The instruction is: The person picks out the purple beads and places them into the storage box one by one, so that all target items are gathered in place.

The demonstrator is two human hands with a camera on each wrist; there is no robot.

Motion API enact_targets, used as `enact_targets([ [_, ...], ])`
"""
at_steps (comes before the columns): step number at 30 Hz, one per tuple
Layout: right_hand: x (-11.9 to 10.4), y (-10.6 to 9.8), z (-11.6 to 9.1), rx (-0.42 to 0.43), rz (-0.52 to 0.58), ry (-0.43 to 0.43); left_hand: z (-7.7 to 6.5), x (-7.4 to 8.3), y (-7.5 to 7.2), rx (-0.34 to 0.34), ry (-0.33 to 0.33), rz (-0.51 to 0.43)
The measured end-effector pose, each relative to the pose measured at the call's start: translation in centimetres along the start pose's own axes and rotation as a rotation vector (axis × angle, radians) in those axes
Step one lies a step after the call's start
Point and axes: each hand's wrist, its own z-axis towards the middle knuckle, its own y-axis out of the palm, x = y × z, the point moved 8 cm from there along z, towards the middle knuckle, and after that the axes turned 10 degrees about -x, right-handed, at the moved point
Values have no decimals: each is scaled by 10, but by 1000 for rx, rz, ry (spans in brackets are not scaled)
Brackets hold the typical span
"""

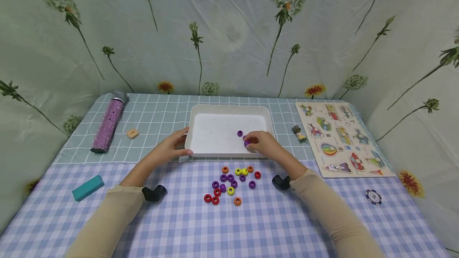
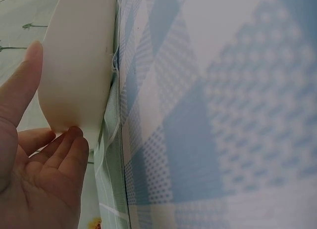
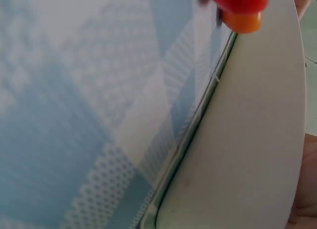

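Purple pony bead (image 1: 246,143), 1: inside the tray, toward its right end, pinched between the thumb and finger of the right hand (image 1: 261,142). Loose purple beads (image 1: 240,133), 2: on the tray floor beside that hand, 1 partly hidden by its fingers.

White rectangular tray (image 1: 229,155), 1: left hand (image 1: 168,146) at its left end, thumb and fingers spread apart, touching the rim and wall.

Assorted pony beads (image 1: 234,184), 17: in front of the tray, loosely clustered; 7 purple, 4 red, 3 orange, 3 yellow.

Right of the tray: small figurine (image 1: 299,134), 1, near its side, detail too small to tell; wooden puzzle board (image 1: 335,162), 1, with picture pieces including a balloon and a rocket; poker chip (image 1: 373,197), 1, farther to the right and front.

Left of the tray: wooden tile (image 1: 132,133), 1, marked 7; pink glitter microphone (image 1: 107,124), 1, beyond the tile; teal block (image 1: 88,188), 1, to the left and front.

Beneath the tray: grey-blue cloth (image 1: 154,110), white grid. In front: blue-and-white gingham cloth (image 1: 179,226).

Behind the tray: dandelion-print backdrop (image 1: 233,63).
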Motion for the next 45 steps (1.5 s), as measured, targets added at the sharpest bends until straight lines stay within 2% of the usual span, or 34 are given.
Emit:
enact_targets([
  [5, -1, -2, -3, -2, 35, -7, 0, -2, -1, 3, -1, 10],
  [8, -6, -7, -12, 19, 78, -59, -1, 3, 0, -5, -1, 6],
  [14, -27, -10, -50, 34, 159, -252, -6, 21, 4, -8, -8, -1],
  [17, -35, 0, -71, -7, 191, -332, -6, 19, 4, -4, -19, 3],
  [19, -37, 10, -82, -39, 198, -355, -4, 14, 3, -3, -26, 5],
  [23, -31, 31, -97, -104, 201, -320, -1, 1, 0, -3, -35, 12],
  [27, -21, 46, -102, -148, 183, -250, 1, -3, 0, -5, -26, -4],
  [36, -21, 58, -99, -134, 56, -246, 1, -4, 0, 0, -20, 15],
  [41, -23, 52, -97, -124, 105, -216, 0, -3, 0, 3, -17, 20],
  [45, -32, 28, -92, -41, 235, -220, 0, -3, -1, 6, -20, 21],
])
